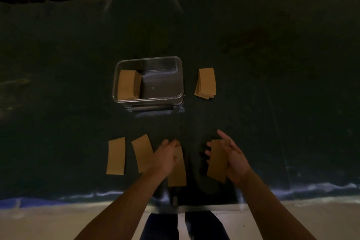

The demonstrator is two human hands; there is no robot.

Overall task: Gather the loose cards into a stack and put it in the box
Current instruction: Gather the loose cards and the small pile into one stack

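Three flat brown cards lie loose on the dark worktop point(272, 64); more sit in the clear plastic box point(181, 76).
Left hand point(165, 157) pinches card point(178, 171); right hand point(233, 159) clamps card point(217, 160). Risk: thin cards slipping, misaligned stack.

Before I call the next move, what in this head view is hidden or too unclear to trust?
- Card under the left hand: its top is covered by the hand, so the grip is unclear.
- Cards in the right hand: the count cannot be told; only the top face shows.
- Stack in the box and stack beside the box: dim light blurs the edges, so no count.
- Card faces: too dark to show any print.
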